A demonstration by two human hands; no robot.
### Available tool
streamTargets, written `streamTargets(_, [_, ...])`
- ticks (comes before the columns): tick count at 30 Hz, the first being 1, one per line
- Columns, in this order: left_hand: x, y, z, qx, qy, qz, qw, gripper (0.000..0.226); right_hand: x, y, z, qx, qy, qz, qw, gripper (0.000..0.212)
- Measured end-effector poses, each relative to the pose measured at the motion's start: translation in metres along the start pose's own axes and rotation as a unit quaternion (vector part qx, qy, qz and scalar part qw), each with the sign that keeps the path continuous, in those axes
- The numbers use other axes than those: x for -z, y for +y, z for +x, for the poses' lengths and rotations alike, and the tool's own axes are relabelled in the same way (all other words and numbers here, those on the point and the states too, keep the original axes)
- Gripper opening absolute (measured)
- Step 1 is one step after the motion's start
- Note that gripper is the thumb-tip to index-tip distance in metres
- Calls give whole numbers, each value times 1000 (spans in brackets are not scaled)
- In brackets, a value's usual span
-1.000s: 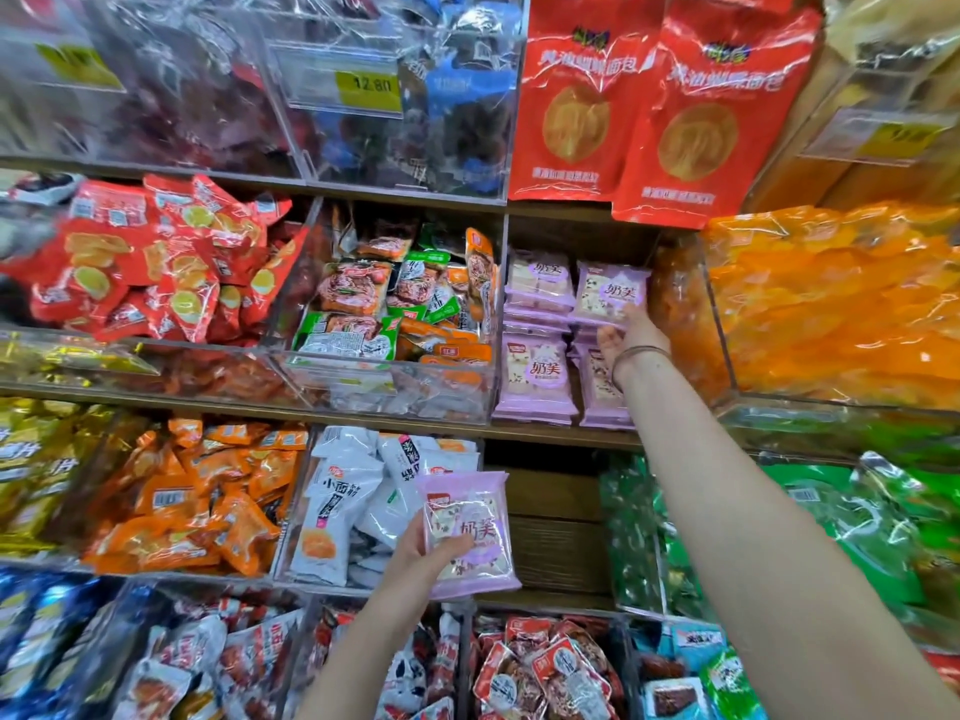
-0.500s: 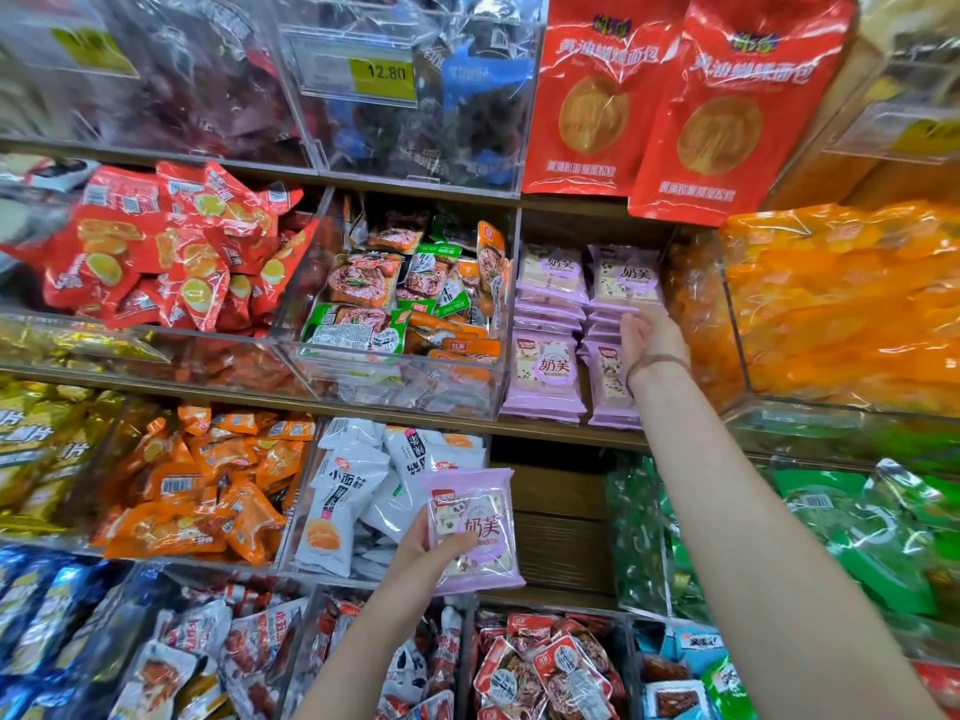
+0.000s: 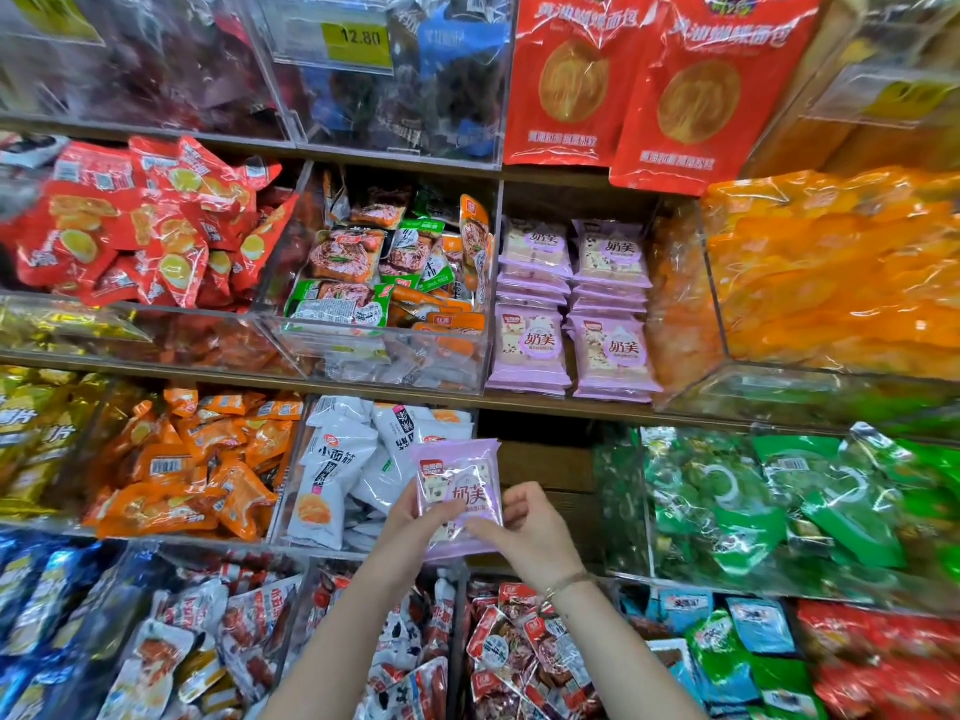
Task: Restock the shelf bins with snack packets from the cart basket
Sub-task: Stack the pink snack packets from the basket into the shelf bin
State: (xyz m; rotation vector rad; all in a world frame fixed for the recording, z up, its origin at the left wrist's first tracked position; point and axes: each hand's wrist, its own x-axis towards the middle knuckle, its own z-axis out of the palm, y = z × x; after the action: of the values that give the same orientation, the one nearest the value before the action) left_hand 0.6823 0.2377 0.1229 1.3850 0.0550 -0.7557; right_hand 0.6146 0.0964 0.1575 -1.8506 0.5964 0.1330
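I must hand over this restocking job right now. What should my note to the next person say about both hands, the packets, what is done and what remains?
Left hand: holds the purple packet at its lower left.
Right hand: pinches the same packet at its lower right.
Purple stacks: four piles on the middle shelf, above the hands.
Done: those piles are stocked.
Left: this packet likely goes on a pile; the cart basket is out of view, so remaining stock is unknown.

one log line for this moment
left hand: holds pink packet | right hand: grips same packet | pink stacks: middle shelf | stage: not yet shelved
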Motion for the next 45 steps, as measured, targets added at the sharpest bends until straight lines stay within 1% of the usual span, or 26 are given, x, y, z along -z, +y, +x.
streamTargets(2, [-1, 1, -1, 3, 2, -16, 1000, 119, -2, 2, 1, -3, 8, 13, 1000, 37])
streamTargets(3, [-1, 2, -2, 0, 3, -12, 1000, 120, -3, 3, 0, -1, 6, 19, 1000, 35])
streamTargets(4, [-1, 2, -2, -6, -2, -5, 1000, 117, -3, 5, 0, 2, 5, 24, 1000, 33])
streamTargets(6, [0, 1, -2, -20, -26, -1, 999, 93, -1, 9, 0, 7, 9, 31, 999, 25])
streamTargets(8, [-2, 3, -4, -28, -47, -11, 998, 61, 3, 11, -1, 16, 15, 41, 999, 16])
streamTargets(9, [-2, 4, -4, -31, -50, -13, 998, 52, 5, 12, -1, 20, 16, 52, 998, 15])
streamTargets(10, [-3, 4, -4, -32, -50, -16, 998, 49, 7, 14, -1, 25, 20, 65, 997, 13])
streamTargets(13, [-2, 5, -4, -30, -54, -20, 998, 59, 14, 19, -5, 44, 59, 98, 992, 9])
streamTargets(17, [2, 3, -2, -24, -55, -47, 997, 61, 37, 21, -11, 51, 111, 164, 979, 14])
streamTargets(21, [6, -1, 2, -15, -49, -68, 996, 66, 64, -4, 3, 78, 179, 251, 948, 17])
streamTargets(22, [6, -1, 2, -16, -49, -64, 997, 64, 71, -13, 12, 84, 198, 258, 942, 21])
streamTargets(24, [6, -1, 1, -17, -51, -54, 997, 62, 82, -34, 34, 84, 222, 255, 937, 36])
streamTargets(26, [5, 0, 0, -15, -53, -48, 997, 62, 87, -55, 54, 88, 230, 235, 940, 44])
streamTargets(30, [7, -1, 2, -17, -51, -46, 998, 64, 79, -89, 80, 98, 217, 163, 957, 39])
streamTargets(32, [7, -2, 3, -17, -51, -43, 998, 65, 76, -96, 86, 93, 200, 73, 973, 38])
streamTargets(33, [8, -3, 4, -17, -52, -43, 998, 64, 75, -97, 88, 90, 197, 1, 976, 37])
streamTargets(35, [8, -4, 5, -13, -50, -40, 998, 63, 78, -95, 90, 91, 209, -134, 964, 29])
streamTargets(37, [9, -6, 8, -8, -48, -37, 998, 63, 81, -93, 90, 82, 204, -219, 951, 12])
streamTargets(38, [10, -7, 9, -5, -46, -36, 998, 61, 83, -93, 89, 69, 196, -253, 945, 12])
streamTargets(39, [10, -7, 9, -3, -41, -33, 999, 59, 85, -93, 88, 58, 188, -272, 942, 18])
streamTargets(40, [10, -7, 9, 1, -35, -28, 999, 56, 86, -92, 87, 57, 187, -277, 941, 28])
streamTargets(41, [10, -6, 9, 2, -31, -25, 999, 52, 86, -90, 83, 68, 198, -272, 939, 40])
streamTargets(42, [10, -6, 9, 4, -30, -24, 999, 51, 86, -87, 77, 94, 222, -258, 935, 48])
streamTargets(43, [10, -5, 8, 6, -29, -21, 999, 53, 84, -82, 70, 136, 252, -238, 928, 48])
streamTargets(44, [10, -5, 7, 9, -27, -16, 999, 60, 79, -73, 61, 183, 273, -217, 919, 40])
streamTargets(45, [10, -5, 7, 9, -26, -16, 999, 68, 72, -61, 53, 214, 275, -203, 915, 29])
